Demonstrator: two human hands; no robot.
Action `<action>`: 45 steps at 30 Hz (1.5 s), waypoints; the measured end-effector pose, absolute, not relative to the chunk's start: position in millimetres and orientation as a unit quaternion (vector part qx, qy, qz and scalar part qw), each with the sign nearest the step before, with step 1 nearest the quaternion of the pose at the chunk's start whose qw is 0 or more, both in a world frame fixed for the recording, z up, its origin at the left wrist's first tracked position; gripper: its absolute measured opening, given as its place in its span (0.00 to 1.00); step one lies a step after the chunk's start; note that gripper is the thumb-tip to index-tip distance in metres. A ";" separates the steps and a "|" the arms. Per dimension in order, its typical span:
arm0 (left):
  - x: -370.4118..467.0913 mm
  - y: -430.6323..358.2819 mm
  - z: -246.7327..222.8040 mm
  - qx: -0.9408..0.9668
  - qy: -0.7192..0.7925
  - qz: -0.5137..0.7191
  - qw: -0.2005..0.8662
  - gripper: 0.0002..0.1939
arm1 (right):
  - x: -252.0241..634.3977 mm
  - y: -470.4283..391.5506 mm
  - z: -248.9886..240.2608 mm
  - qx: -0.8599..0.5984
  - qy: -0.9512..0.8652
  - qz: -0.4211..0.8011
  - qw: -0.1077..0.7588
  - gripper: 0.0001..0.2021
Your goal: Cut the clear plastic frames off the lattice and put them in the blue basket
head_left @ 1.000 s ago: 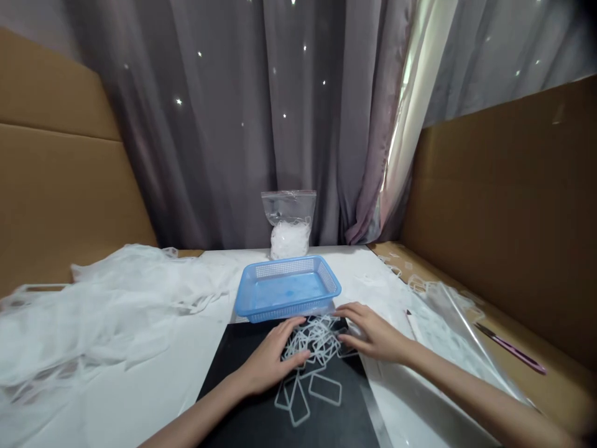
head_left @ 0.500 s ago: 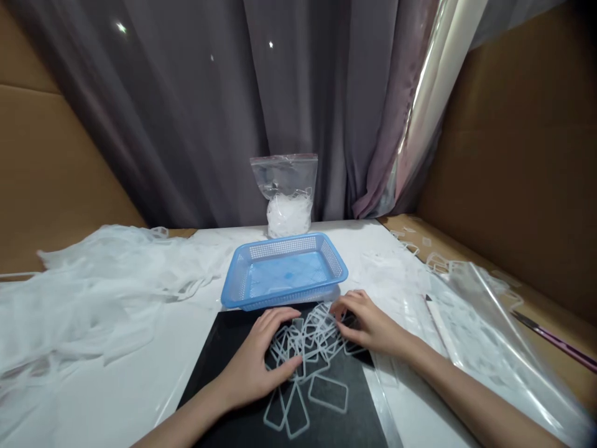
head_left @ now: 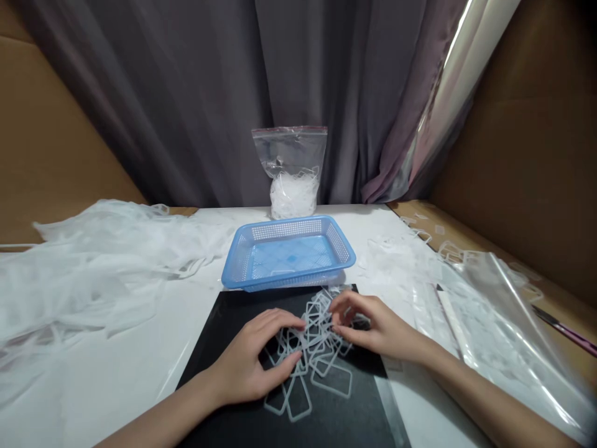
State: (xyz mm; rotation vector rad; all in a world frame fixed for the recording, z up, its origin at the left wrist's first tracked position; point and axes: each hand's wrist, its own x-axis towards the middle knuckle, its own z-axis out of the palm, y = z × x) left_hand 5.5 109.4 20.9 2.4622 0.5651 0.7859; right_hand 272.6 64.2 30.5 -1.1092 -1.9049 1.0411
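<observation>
A loose pile of translucent white rectangular plastic frames [head_left: 321, 326] lies on a black mat [head_left: 233, 311]. My left hand [head_left: 256, 358] is at the pile's left side, thumb and fingers apart, the fingertips touching the outer frames. On the other side my right hand [head_left: 373, 323] curves its fingers against the pile's edge, with a gap between thumb and forefinger. Neither hand lifts a frame. Nearer to me, a few frames such as a single rectangle [head_left: 342, 393] stick out flat on the mat. A blue plastic basket [head_left: 284, 284] stands just beyond the mat.
A clear zip bag [head_left: 293, 193] of white pieces stands behind the basket. White mesh fabric [head_left: 107, 261] is heaped at left. At right lie clear plastic sheeting [head_left: 508, 330], a white pen-like stick [head_left: 454, 326] and a dark-tipped tool with a pink handle [head_left: 566, 331]. Cardboard walls and a grey curtain enclose the table.
Both hands have stayed around the pile, and the frames between them have shifted into a narrower heap. The view has tilted slightly, so the basket and bag appear higher.
</observation>
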 end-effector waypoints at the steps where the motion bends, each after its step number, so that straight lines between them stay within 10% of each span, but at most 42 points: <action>1: 5.2 108.6 21.2 0.902 0.201 0.293 0.245 0.19 | 272.7 64.4 30.3 -0.441 -0.761 0.347 0.327 0.11; 6: 3.6 109.3 17.1 0.878 0.276 0.309 0.239 0.21 | 273.1 62.6 28.7 -0.449 -0.833 0.214 0.240 0.22; 27: 14.7 135.4 32.7 0.864 0.296 0.145 0.379 0.21 | 257.7 53.9 29.8 -0.403 -0.853 0.239 0.229 0.12; 40: 7.6 121.6 32.8 0.883 0.191 0.225 0.365 0.30 | 252.6 50.9 23.0 -0.470 -0.747 0.252 0.398 0.27; 45: 7.4 118.5 30.9 0.895 0.192 0.199 0.350 0.34 | 260.7 58.0 23.1 -0.491 -0.714 0.271 0.419 0.08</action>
